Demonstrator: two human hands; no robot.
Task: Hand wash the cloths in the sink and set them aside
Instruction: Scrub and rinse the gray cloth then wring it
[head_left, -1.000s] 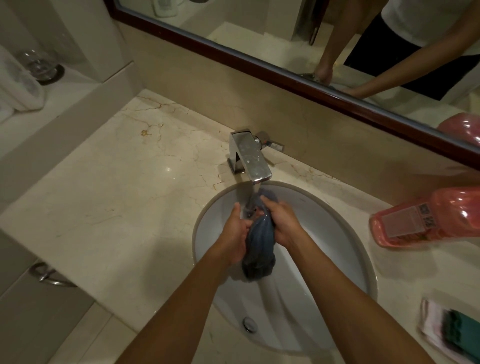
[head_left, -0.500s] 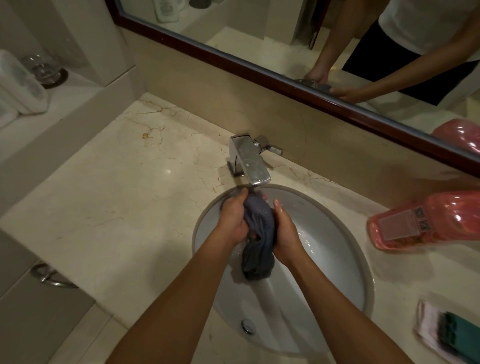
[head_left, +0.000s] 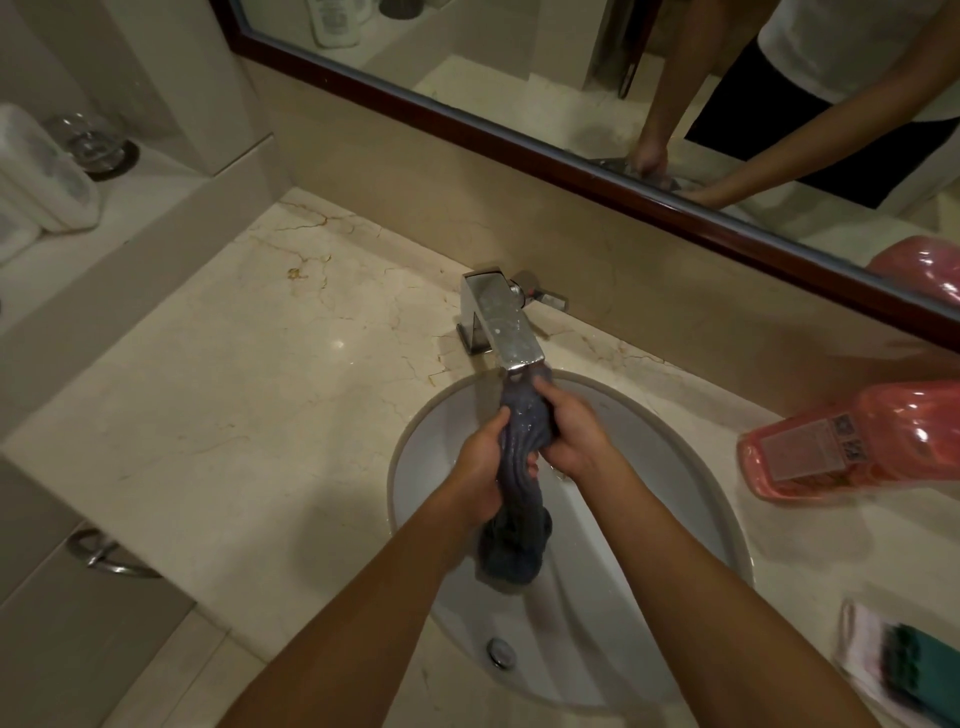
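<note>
Hands | left hand (head_left: 480, 475) and right hand (head_left: 569, 434) both grip grey cloth (head_left: 519, 467) (bunched, wet) | under faucet (head_left: 501, 325), over sink (head_left: 691, 467)

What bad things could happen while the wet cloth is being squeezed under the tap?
1. Both the left hand and right hand grip the dripping gray cloth high under the faucet, so water may splash onto the marble counter.
2. The pink bottle lies near the sink rim; an elbow might knock it.
</note>
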